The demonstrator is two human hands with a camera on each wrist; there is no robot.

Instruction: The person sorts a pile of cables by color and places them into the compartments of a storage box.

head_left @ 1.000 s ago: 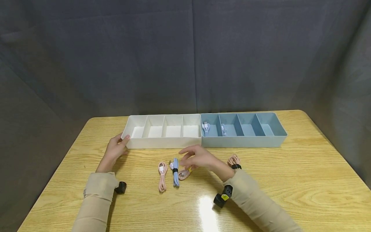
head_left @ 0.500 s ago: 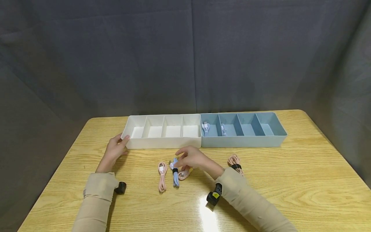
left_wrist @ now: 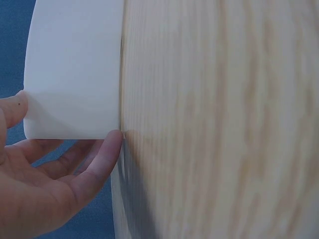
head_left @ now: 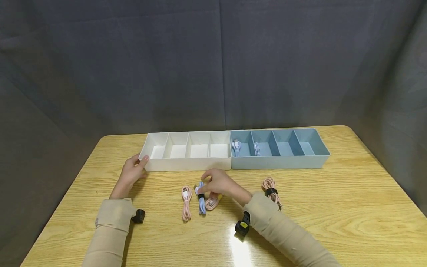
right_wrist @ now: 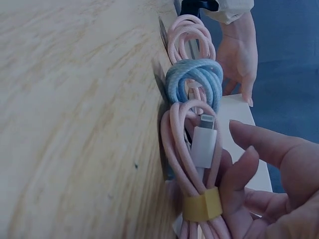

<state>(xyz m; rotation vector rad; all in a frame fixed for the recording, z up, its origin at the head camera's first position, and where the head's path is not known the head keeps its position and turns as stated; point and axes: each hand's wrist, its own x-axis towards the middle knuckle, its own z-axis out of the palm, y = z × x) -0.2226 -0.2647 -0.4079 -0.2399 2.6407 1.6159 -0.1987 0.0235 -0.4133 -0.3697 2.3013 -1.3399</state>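
Note:
At the left end of the white divided organizer box (head_left: 188,164), my left hand (head_left: 131,173) grips the corner. In the left wrist view the thumb lies on its rim and the fingers reach along the end wall. My right hand (head_left: 221,183) hovers low over a coiled pink charging cable (head_left: 212,203) with a yellow tie (right_wrist: 203,205). Its thumb and index finger are apart, and some fingers are partly hidden behind the cable. Just left lie a blue charging cable (head_left: 202,207) with a black strap and another pink charging cable (head_left: 186,207) with a white plug.
A blue-grey divided organizer box (head_left: 280,162) adjoins the white one. Pale blue cables (head_left: 236,147) lie in its two leftmost compartments. Right of my right hand, a pink cable with a black strap (head_left: 271,191) lies on the wooden table (head_left: 360,207). Dark cloth (head_left: 283,63) hangs behind.
My right hand has moved left and slightly down over the yellow-tied cable and toward the blue one. The black-strapped pink cable is more exposed. My left hand stays put.

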